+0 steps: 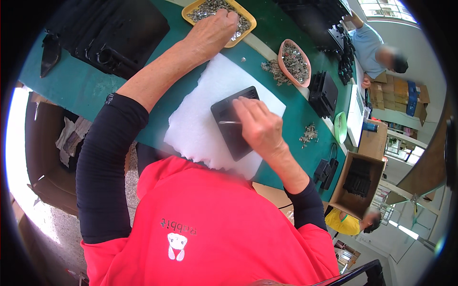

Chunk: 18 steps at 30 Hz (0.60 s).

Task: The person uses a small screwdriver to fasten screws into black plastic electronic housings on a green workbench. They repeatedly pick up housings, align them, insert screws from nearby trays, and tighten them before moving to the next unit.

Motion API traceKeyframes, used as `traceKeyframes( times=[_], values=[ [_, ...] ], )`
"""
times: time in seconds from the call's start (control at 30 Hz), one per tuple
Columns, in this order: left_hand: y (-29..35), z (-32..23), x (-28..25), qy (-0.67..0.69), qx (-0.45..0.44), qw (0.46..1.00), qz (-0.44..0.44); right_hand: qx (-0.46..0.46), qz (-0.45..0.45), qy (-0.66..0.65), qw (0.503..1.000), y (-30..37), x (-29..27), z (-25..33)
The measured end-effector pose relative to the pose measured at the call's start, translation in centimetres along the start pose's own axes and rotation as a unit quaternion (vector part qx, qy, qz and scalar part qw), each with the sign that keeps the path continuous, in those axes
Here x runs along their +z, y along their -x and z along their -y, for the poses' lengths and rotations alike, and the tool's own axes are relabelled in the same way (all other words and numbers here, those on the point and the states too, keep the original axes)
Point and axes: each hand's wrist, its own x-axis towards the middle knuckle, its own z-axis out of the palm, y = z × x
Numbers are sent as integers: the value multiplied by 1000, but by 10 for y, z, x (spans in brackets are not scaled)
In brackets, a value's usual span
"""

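Observation:
My left hand (pixel 217 32) is over the yellow tray (pixel 251 22) of small silvery metal pieces (pixel 202 12). Its fingers are pinched together at the pieces, and what is between them is hidden. My right hand (pixel 260 125) is curled above a flat black plastic part (pixel 234 143), its fingertips near the part's far end. From that hand a thin, pale, metallic-looking rod (pixel 230 122) sticks out to the left across the black part. The part lies tilted on a white foam sheet (pixel 195 119) in front of me.
A pink tray (pixel 308 71) of metal pieces stands to the right, with loose pieces (pixel 274 71) beside it. Black plastic parts are stacked at the far left (pixel 138 38) and right (pixel 324 93). Farther right are a green dish (pixel 340 127), a cardboard box (pixel 342 198) and two people.

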Motion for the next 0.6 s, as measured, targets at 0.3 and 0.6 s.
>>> traceKeyframes(
  times=[0.3, 0.6],
  values=[
    [14, -8, -27, 32, -34, 999, -1, 123, -54, -124, 983, 11, 10, -4],
    [10, 12, -12, 59, -45, 997, 13, 217, -87, -234, 944, 6, 14, -9]
  ],
)
